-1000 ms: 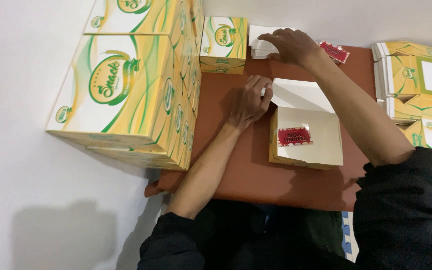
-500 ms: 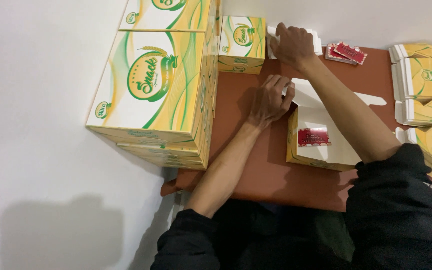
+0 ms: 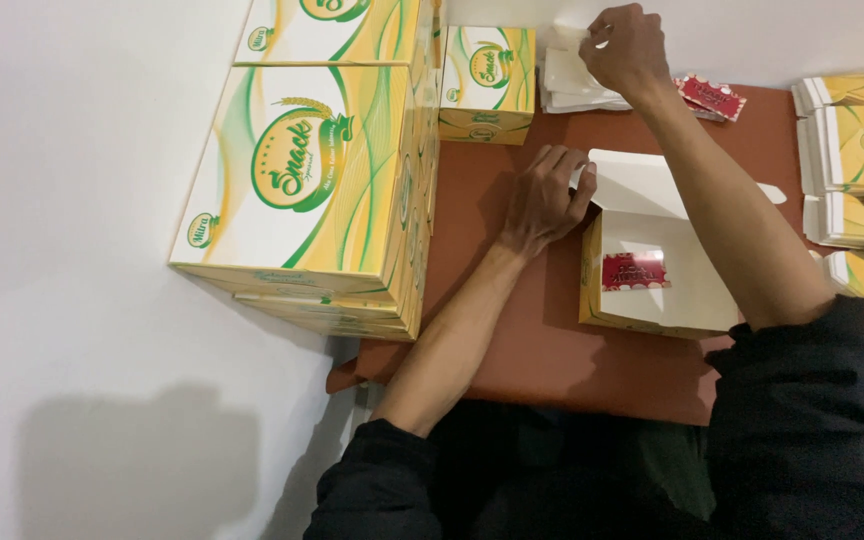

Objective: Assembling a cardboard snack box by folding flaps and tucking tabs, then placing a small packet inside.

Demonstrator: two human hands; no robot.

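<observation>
Right hand (image 3: 627, 45) has moved beyond the open box (image 3: 652, 270), fingers pinching a white sheet (image 3: 570, 75); left hand (image 3: 544, 195), fingers pressed together, grips its lid.

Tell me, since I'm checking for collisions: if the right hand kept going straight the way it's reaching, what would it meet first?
The right hand points away from the person and already touches the white paper stack. Beyond it, probably the white wall, though depth is unclear.
</observation>
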